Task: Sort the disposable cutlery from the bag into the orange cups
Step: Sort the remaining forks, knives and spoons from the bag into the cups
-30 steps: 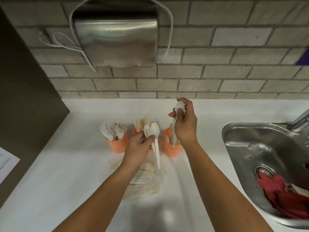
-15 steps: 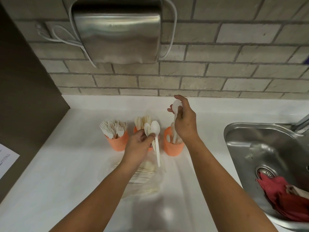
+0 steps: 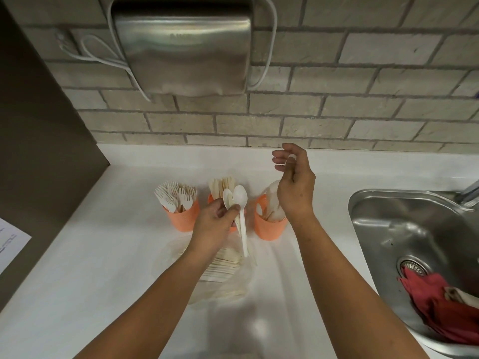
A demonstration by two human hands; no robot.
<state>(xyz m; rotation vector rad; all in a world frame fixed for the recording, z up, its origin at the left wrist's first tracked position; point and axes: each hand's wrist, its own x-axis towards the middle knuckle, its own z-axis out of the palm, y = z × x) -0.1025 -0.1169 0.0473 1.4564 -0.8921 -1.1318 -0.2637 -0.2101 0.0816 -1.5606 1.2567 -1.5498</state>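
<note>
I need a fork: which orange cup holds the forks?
The leftmost orange cup, bristling with white forks; the other two cups show no tines.

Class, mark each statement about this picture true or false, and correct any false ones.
1. The left hand holds white spoons. True.
2. The right hand grips a fork. False: it holds nothing visible, and its fingers are relaxed above the right orange cup.
3. The left orange cup holds forks. True.
4. The red cloth lies on the counter beside the cups. False: it lies in the sink.
</note>
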